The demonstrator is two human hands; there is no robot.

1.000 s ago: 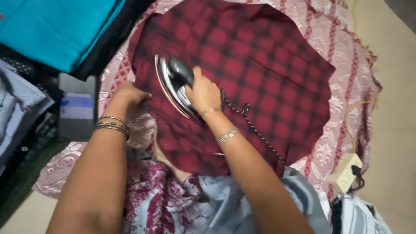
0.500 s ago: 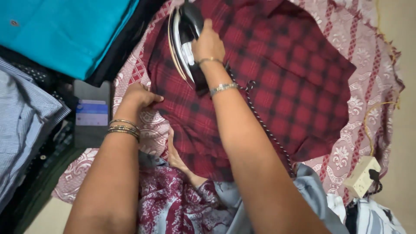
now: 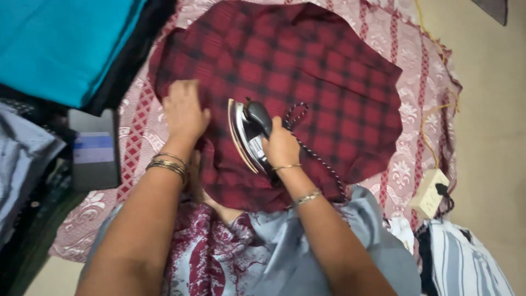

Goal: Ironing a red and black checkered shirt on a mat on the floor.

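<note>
Two bare hands are seen over a red-and-black checked cloth (image 3: 307, 82) spread on a pink patterned sheet (image 3: 405, 109) on the floor. At 10 o'clock a folded teal fabric (image 3: 55, 44) is stacked, with a dark garment edge just under it. At 9 o'clock a grey box with a blue-and-white card (image 3: 94, 148) is lying beside the sheet; a striped grey shirt (image 3: 22, 159) is seen further out at the frame edge, blurred. The left hand (image 3: 185, 112) is laid flat, fingers spread narrow, pressed on the checked cloth's near-left part; nothing is held by it. Gold bangles (image 3: 167, 164) are worn on that wrist. Just at 3 o'clock of the left hand, the iron (image 3: 247, 137) is resting on the checked cloth, near the cloth's lower middle, sole tilted toward the left. Its dark handle is gripped by the right hand (image 3: 281, 147), fingers closed round it. A braided black-and-white cord (image 3: 307, 148) is looped from the iron's back across the cloth toward 5 o'clock. A thin bracelet (image 3: 307, 197) is worn on the right wrist. At 6 o'clock a maroon-and-grey printed garment (image 3: 219, 257) is worn on the lap. At 4 o'clock a cream socket box (image 3: 428, 193) with a black plug is lying at the sheet's edge, and a striped white-and-dark cloth (image 3: 466, 263) is seen beyond it.
</note>
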